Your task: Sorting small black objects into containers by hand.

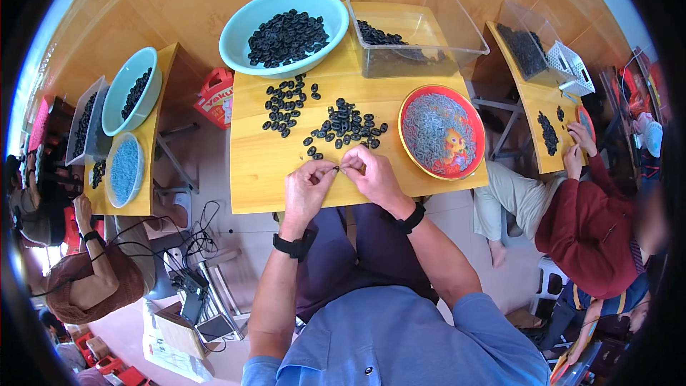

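And here, low over the tabletop's (pixel 246 164) near edge, a small dark piece (pixel 336 168) is sitting between the fingertips, mostly covered, its shape escaping me! The left hand (pixel 309 189) is pinching it; the right hand (pixel 369 174) is bringing thumb and forefinger against its side, though whether they're gripping, I can't tell. Just beyond, black oval parts (pixel 344 126) are lying in two loose clusters, overlapping too much for counting. One red-rimmed bowl (pixel 437 172) is holding fine grey pieces (pixel 432 125), blurring together; one turquoise basin (pixel 236 37) and one clear bin (pixel 379 66) are holding more black parts.
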The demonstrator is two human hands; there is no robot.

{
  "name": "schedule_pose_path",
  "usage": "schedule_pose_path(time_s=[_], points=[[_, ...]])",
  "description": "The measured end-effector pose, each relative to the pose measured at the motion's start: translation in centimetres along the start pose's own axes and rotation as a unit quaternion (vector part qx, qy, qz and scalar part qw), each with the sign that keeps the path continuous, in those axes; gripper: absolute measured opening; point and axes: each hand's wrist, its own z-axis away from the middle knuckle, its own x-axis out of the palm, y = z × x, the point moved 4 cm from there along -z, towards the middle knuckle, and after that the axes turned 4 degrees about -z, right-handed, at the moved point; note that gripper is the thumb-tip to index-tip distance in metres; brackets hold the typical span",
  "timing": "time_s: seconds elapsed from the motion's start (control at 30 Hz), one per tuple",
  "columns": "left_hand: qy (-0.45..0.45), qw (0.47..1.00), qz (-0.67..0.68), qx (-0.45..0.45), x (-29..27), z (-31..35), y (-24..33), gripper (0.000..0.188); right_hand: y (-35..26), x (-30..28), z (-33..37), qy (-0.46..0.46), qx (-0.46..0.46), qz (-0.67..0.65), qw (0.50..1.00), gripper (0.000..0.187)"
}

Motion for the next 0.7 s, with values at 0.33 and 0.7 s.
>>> schedule_pose_path(time_s=[0.33,0.7], points=[[0.001,1.0,-0.005,-0.009,-0.15,-0.03,0.25,0.011,0.58,0.04,0.18,0.0,0.018,-0.045,0.999,0.013],[-0.001,0.999,-0.05,0.002,0.11,-0.03,0.59,0.013,0.58,-0.16,0.06,-0.007,0.017,-0.036,0.999,0.011]])
